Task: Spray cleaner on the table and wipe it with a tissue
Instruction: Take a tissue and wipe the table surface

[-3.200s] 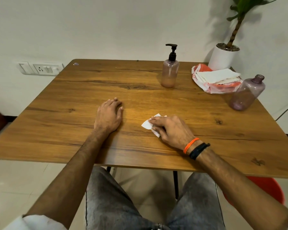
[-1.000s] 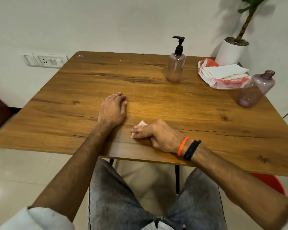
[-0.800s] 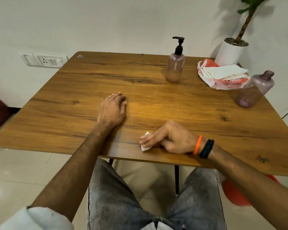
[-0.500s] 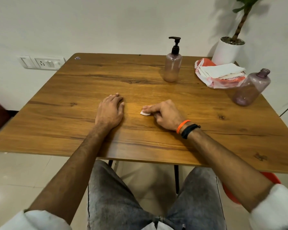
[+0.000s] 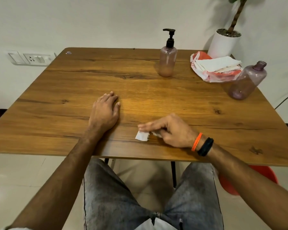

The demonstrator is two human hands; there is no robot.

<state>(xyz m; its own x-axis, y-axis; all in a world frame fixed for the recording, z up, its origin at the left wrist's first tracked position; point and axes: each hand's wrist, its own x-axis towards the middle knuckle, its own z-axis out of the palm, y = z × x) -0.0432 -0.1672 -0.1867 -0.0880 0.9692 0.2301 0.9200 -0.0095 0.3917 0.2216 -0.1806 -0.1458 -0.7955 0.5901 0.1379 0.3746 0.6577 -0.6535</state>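
Wooden table (image 5: 60,100): left hand (image 5: 105,112) flat, fingers straight; right hand (image 5: 171,130) pinches unmarked tissue (image 5: 142,136).

small crumpled white tissue (image 5: 142,136): far part hidden under right hand (image 5: 171,131) | green potted plant (image 5: 236,14): top cut by edge | red round stool (image 5: 249,178): mostly behind right forearm

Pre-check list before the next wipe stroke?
1. Small white folded tissue under right hand fingers: ok.
2. Tissue flat on brown wooden table: ok.
3. Left hand flat on table, apart from tissue: ok.
4. Pink pump bottle upright at far side, away from hands: ok.
5. Cleaner still wet on surface: cannot tell.
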